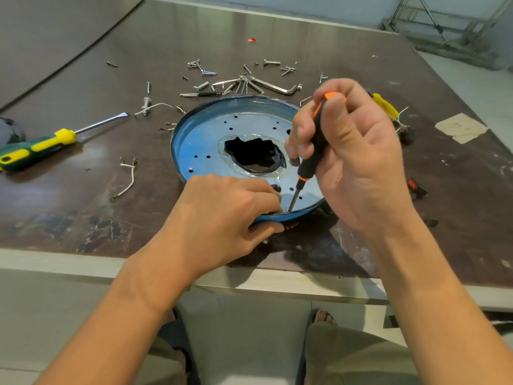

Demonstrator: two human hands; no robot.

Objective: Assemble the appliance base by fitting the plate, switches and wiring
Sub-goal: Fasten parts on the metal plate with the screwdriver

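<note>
left grip (222, 212) pinching plate (205, 140) rim at 6 o'clock | right grip (352, 151) clasping black-orange screwdriver (315, 140), tip down at plate's 6 o'clock

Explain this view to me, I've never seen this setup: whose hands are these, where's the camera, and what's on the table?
No machine here: a person works bare-handed, and the single camera sits on their head, looking down. The right hand grips an orange-and-black screwdriver, tip down near the rim of the blue round base. The left hand holds that rim. On the table lie loose screws, a hex key, a white wire and a green-and-yellow screwdriver.
</note>
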